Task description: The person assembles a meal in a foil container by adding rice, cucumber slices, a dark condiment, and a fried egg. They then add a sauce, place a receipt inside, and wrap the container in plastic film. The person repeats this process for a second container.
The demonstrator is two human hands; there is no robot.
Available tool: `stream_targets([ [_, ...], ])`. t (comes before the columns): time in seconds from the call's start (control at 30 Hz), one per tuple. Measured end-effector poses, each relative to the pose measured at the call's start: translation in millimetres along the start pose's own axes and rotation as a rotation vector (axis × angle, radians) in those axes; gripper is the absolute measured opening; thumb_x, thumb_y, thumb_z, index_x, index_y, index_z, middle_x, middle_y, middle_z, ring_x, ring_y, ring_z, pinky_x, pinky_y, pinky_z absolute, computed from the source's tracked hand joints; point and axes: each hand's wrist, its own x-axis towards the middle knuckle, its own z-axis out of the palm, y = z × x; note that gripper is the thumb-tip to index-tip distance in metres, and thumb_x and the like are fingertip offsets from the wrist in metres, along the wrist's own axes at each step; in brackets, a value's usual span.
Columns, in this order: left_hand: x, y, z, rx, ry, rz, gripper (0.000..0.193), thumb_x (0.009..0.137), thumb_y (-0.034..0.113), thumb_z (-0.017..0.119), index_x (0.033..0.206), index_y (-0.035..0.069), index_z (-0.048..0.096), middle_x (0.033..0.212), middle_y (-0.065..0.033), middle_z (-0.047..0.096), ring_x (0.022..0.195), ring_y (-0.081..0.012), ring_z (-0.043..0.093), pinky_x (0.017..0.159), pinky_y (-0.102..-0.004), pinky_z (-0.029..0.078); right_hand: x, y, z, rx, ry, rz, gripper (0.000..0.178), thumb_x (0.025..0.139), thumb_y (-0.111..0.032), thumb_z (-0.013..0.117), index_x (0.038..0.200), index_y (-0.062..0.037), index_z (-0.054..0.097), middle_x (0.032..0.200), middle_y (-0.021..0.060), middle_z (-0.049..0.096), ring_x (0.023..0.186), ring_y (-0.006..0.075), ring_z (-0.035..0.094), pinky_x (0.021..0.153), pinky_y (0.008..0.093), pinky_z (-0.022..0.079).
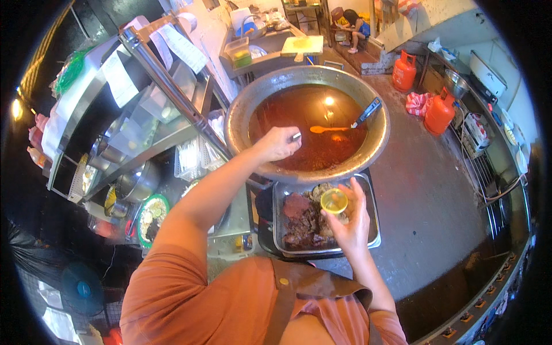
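Observation:
A wide metal pot [376, 144] holds reddish-brown liquid [287, 109]. Over its near left part is my left hand [280, 144], closed, with the small pale end of something showing beside the fingers; I cannot make out what it is. My right hand [353, 224] grips a small yellow-rimmed cup [334, 201] between thumb and fingers. Below that cup lies a metal tray [374, 227] with chunks of dark and pinkish cooked meat [302, 218]. An orange spoon-shaped thing [330, 129] shows in the liquid, and a grey-blue handle [368, 111] leans on the pot's right rim.
Metal shelving [172, 77] with containers stands at left, a green-rimmed plate of food [153, 215] beneath. Two orange gas cylinders [404, 72] stand on the floor at right. Beyond the pot are a cutting board [302, 45] and a person [359, 31] seated on steps.

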Motion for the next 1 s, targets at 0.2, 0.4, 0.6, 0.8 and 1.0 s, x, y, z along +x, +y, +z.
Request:
stream_targets([
  [0.2, -14.9, 24.3, -3.7, -0.343, 0.176, -0.188, 0.018, 0.092, 0.024, 0.057, 0.091, 0.006, 0.055, 0.066, -0.004, 0.061, 0.048, -0.0081, 0.053, 0.043, -0.0224, 0.042, 35.1, 4.1, -6.3, -0.057, 0.033, -0.011, 0.086, 0.071, -0.004, 0.075, 0.141, -0.0068, 0.025, 0.117, 0.0212, 0.055, 0.103, 0.0309, 0.06, 0.087, 0.0395, 0.052],
  [0.4, -31.8, 30.9, -24.0, -0.34, 0.418, -0.136, 0.02, 0.091, 0.026, 0.06, 0.093, 0.007, 0.055, 0.065, -0.0039, 0.061, 0.045, -0.0083, 0.052, 0.041, -0.0216, 0.04, 73.2, 12.9, 3.5, -0.162, 0.03, -0.063, 0.085, 0.071, -0.005, 0.075, 0.14, -0.0039, 0.026, 0.116, 0.0215, 0.056, 0.103, 0.031, 0.06, 0.086, 0.0389, 0.051],
  [0.6, -39.4, 41.3, -21.4, -0.186, 0.348, -0.105, 0.021, 0.09, 0.027, 0.061, 0.09, 0.006, 0.056, 0.068, -0.0052, 0.063, 0.051, -0.0073, 0.056, 0.047, -0.0223, 0.044, 97.4, 15.9, 19.8, -0.316, 0.022, -0.109, 0.086, 0.069, -0.008, 0.076, 0.139, -0.002, 0.027, 0.116, 0.024, 0.056, 0.108, 0.0355, 0.056, 0.093, 0.0411, 0.045],
  [0.8, -26.5, 15.0, 9.5, -0.164, 0.204, -0.11, 0.026, 0.092, 0.028, 0.057, 0.087, 0.002, 0.054, 0.069, -0.007, 0.064, 0.056, -0.011, 0.059, 0.051, -0.0263, 0.048, 100.7, 18.8, 8.7, -0.259, 0.147, -0.076, 0.082, 0.069, -0.007, 0.077, 0.137, -0.0033, 0.031, 0.113, 0.0213, 0.059, 0.103, 0.0335, 0.06, 0.088, 0.0387, 0.049],
  [1.0, -26.3, 37.3, 29.6, -0.296, 0.17, -0.066, 0.027, 0.092, 0.028, 0.056, 0.084, 0.002, 0.053, 0.066, -0.008, 0.062, 0.054, -0.0128, 0.06, 0.052, -0.0292, 0.048, 95.0, 14.8, -9.9, -0.253, 0.228, -0.041, 0.08, 0.069, -0.006, 0.077, 0.136, -0.0054, 0.033, 0.112, 0.0202, 0.06, 0.101, 0.0325, 0.062, 0.085, 0.0383, 0.051],
])
